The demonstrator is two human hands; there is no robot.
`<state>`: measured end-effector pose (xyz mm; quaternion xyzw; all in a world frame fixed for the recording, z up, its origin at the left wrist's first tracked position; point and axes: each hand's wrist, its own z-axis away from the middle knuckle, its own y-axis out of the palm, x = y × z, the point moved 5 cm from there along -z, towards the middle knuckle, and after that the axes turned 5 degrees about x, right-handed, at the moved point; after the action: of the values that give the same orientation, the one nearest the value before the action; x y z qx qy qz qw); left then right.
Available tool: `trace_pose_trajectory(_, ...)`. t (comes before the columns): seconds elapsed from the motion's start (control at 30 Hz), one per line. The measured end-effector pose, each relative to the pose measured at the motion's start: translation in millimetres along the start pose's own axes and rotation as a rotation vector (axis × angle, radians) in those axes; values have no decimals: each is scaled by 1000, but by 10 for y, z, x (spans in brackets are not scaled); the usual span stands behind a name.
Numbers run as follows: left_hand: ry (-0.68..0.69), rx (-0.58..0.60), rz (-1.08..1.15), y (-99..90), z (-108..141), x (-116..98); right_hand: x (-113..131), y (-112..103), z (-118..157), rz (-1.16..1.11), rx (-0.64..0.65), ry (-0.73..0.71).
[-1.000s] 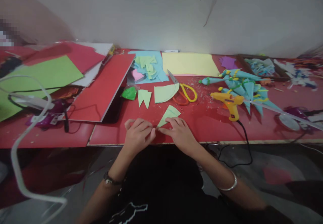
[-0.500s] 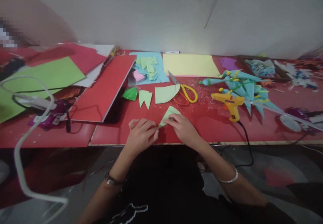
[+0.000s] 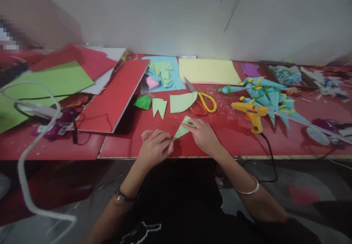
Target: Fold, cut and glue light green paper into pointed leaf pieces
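A light green paper piece [image 3: 181, 131], tapering like a cone, lies slanted between my hands near the table's front edge. The fingertips of my left hand [image 3: 155, 148] are closed at its narrow lower tip. My right hand [image 3: 205, 136] has its fingers together on the wider upper end, covering part of it. Just beyond lie a rounded-edge light green sheet [image 3: 180, 103] and a notched light green strip [image 3: 158, 106]. Scissors [image 3: 206, 103] with one yellow and one red handle rest beside the rounded sheet, a blade over its edge.
To the right are a yellow glue gun [image 3: 254, 116] with a black cord and a pile of blue paper cones [image 3: 271, 97]. A red board [image 3: 115, 97] stands left, near a green packet [image 3: 143, 102]. Yellow sheets [image 3: 207, 71] and paper scraps [image 3: 162, 73] lie at the back.
My right hand has shifted slightly along the paper's upper end, its fingers now flatter over it. My left hand stays at the tip. The view has moved slightly.
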<state>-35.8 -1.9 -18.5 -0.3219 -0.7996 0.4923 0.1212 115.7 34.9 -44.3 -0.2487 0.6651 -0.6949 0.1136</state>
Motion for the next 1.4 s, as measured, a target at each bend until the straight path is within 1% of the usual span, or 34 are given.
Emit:
trace_pose_trajectory(0.13,-2,2,-1,-1,16,-1,4,-1,-5,12,13,19)
trace_pose_trajectory(0.27,1,-13,-12,-5,16,-10,24,-1,-8,17,-1,40)
trace_pose_trajectory(0.73,-52,1,-14,8,-3,6,17,30,-9,-46,-123,101)
trace_pose_trajectory(0.83,-91,-4,-6,1,3,40,-5,19,1,-72,-171,126)
trace_pose_trajectory(0.93,-167,-17,24,-27,14,106,-17,16,6,-101,-203,135)
trace_pose_trajectory(1.03,-250,-34,93,-39,27,183,-19,14,8,-119,-220,134)
trace_pose_trajectory(1.13,-320,-51,160,1,47,261,-17,12,10,-134,-221,137)
trace_pose_trajectory(1.2,-347,-27,204,63,61,305,-18,14,13,-144,-219,140)
trace_pose_trajectory(1.3,-331,53,282,160,75,328,-25,19,16,-176,-220,135)
trace_pose_trajectory(1.4,-364,70,345,174,88,347,-51,15,4,-245,-219,135)
